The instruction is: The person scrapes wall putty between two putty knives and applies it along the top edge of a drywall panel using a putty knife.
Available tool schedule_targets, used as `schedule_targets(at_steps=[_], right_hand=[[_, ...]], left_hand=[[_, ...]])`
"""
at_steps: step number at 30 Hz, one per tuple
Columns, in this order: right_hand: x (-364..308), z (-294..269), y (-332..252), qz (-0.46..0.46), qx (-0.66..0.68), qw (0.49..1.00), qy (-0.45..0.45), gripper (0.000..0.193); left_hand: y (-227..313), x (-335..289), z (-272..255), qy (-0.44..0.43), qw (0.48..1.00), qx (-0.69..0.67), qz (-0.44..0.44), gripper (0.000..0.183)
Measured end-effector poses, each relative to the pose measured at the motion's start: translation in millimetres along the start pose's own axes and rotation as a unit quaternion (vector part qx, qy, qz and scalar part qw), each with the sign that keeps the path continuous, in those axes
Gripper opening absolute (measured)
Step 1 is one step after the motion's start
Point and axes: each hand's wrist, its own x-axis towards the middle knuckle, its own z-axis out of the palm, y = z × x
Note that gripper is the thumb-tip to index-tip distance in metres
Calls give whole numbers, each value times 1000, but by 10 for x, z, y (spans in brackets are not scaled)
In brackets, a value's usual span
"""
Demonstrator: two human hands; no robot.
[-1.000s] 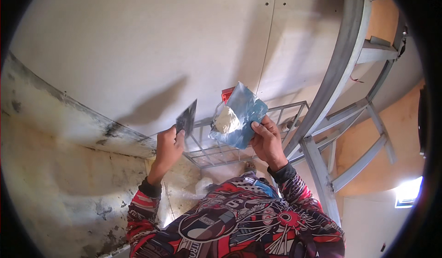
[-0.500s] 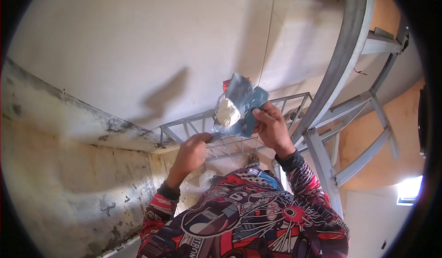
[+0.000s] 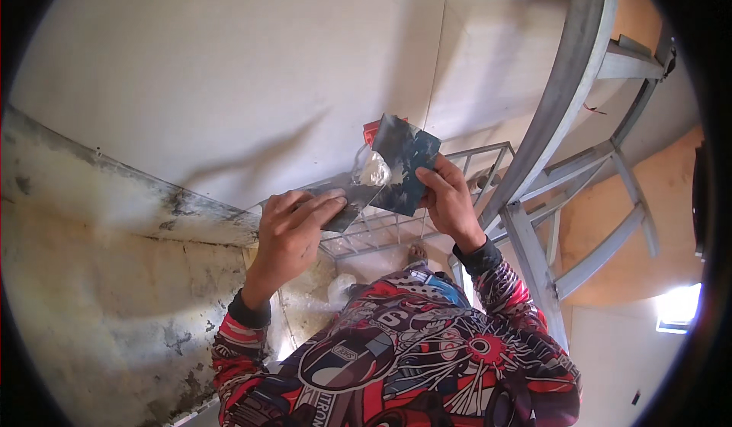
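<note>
Left hand (image 3: 292, 231) has shifted leftward, scraper (image 3: 345, 216) beside putty (image 3: 374, 170) on the plate (image 3: 406, 169).

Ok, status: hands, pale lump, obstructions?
Left hand gripping flat blade. Right hand pinching dark plate. Pale lump where blade and plate meet. Grey metal frame close on the right; no visible blockage.

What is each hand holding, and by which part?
The left hand holds a dark flat blade by its left end; the right hand holds a dark bluish plate by its right edge.
</note>
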Motion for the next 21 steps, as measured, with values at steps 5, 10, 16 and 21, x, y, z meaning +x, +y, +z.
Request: schedule_targets(at_steps=[5, 10, 16, 21], right_hand=[[-1, 41, 26, -8, -6, 1000, 3, 29], [1, 73, 104, -17, 6, 1000, 18, 28], [36, 40, 274, -8, 7, 999, 54, 27], [108, -36, 270, -18, -4, 996, 84, 27]], left_hand=[[60, 11, 42, -26, 999, 40, -5, 50], [83, -24, 68, -68, 997, 44, 2, 44], [-54, -141, 251, -165, 960, -107, -202, 30], [-283, -189, 587, -46, 634, -641, -430, 29]])
